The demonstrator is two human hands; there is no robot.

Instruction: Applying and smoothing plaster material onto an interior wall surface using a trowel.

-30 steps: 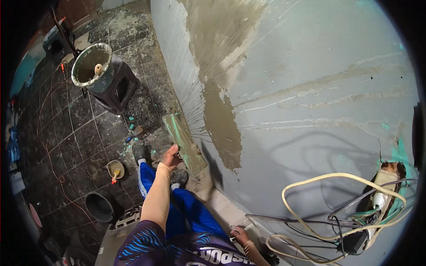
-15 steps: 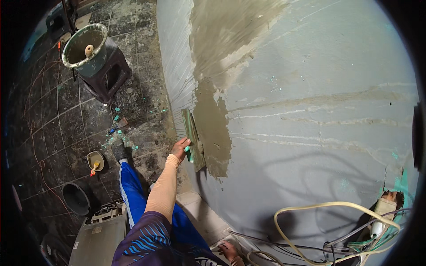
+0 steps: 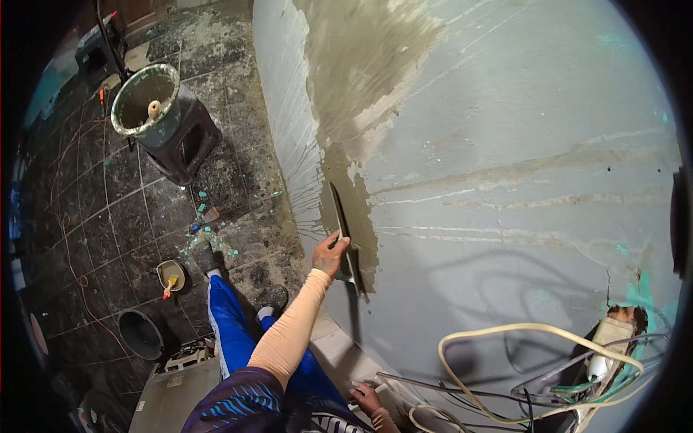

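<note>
My left hand, its arm stretched forward, is closed around the handle of a long plastering trowel. The trowel's blade appears nearly edge-on against a wet grey-brown plaster patch on the wall. Whether the whole blade touches the wall I cannot tell. This patch joins a larger plastered area higher up. Low at the right, my right hand rests with fingers apart on a pale ledge beside the wall, holding nothing visible.
A plaster-smeared bucket with a handle sticking out stands on a dark stool. On the tiled floor are a small tub with a brush, a black bucket and turquoise scraps. Looped cables hang by a wall recess at lower right.
My left hand and the trowel have moved right, onto the wet patch. The blade has turned from showing its broad face to nearly edge-on. My right hand stays on the ledge.
</note>
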